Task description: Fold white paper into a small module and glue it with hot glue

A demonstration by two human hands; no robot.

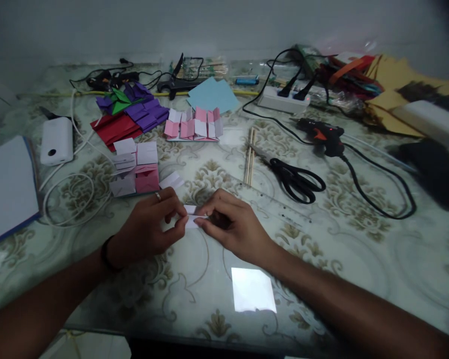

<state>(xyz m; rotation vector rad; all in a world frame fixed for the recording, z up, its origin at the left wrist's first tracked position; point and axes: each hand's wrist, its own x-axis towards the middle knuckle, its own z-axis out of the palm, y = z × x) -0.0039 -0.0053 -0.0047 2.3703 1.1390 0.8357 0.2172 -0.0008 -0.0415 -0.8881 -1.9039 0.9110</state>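
Observation:
My left hand (149, 227) and my right hand (232, 224) meet at the middle of the table, fingers pinched on a small folded piece of white paper (190, 217) that lies low over the tabletop. A ring shows on my left hand and a dark band on its wrist. Just beyond my left hand sits a stack of folded pink and white paper pieces (136, 167). A loose white paper square (253, 290) lies near the table's front edge below my right forearm.
Black scissors (294, 177), wooden sticks (250, 155) and a clear ruler lie right of centre. A glue gun (324, 133) with cord, a power strip (282, 99), purple, red and pink folded papers (134, 117), a white power bank (56, 141) and a notebook (7, 187) surround the table.

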